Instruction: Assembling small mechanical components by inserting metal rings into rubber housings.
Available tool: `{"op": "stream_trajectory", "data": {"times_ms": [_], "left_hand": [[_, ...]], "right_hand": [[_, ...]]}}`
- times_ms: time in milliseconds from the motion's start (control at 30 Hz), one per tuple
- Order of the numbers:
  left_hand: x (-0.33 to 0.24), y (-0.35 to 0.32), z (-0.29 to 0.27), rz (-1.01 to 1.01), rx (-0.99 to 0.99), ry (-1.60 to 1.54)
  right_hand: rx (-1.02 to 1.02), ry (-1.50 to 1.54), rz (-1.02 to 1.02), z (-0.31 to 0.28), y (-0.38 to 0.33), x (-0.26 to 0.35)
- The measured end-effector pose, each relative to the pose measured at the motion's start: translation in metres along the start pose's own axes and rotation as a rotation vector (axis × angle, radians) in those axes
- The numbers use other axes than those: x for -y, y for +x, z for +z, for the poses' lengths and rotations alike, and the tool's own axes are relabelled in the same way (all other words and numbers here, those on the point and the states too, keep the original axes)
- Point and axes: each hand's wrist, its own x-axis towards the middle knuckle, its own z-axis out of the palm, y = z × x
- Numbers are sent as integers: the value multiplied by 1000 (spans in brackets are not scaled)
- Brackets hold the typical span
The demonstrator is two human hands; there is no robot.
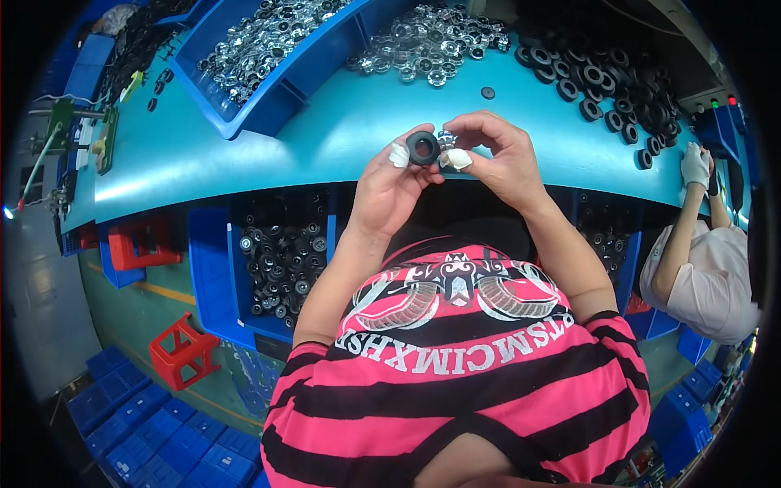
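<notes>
I'm watching both hands working just above the near edge of the teal desk (244, 154). The left hand (389, 189) is pinching a black rubber ring (422, 147) between taped fingertips (399, 154), so it is grasping the ring. The right hand (498, 156) is gripping a small silver metal part (445, 140) and holding it against the ring's side. Beyond the ring on the desk are lying a loose pile of silver parts (431, 41) and, further right, a heap of black rings (606, 77); a blue bin (244, 114) is sitting to the far left. I'm judging the fit needs both pieces held square, ring hole facing the metal part, pressing evenly so nothing is slipping.
</notes>
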Motion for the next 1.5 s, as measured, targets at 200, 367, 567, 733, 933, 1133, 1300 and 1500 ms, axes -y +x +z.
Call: {"op": "stream_trajectory", "data": {"times_ms": [200,367,567,733,933,1133,1300,1500], "left_hand": [[-2,-3,1,-6,9,-33],[-4,-3,-2,2,25,-44],[-4,-2,-1,1,20,-71],[-3,-2,1,8,-3,-67],[-2,-3,8,22,-35,39],[1,-3,21,259,-192,496],[-8,-6,32,392,-225,1057],[-7,-6,31,383,-237,968]], "right_hand": [[-22,105,35,-1,-2,-9],[-41,310,170,-5,-4,-11],[-37,277,186,-6,-6,-14],[-14,249,161,-1,-7,-11],[11,-58,-42,10,-7,5],[39,194,153,14,-10,-11],[65,507,314,14,-12,-26],[71,572,326,15,-13,-26]]}}
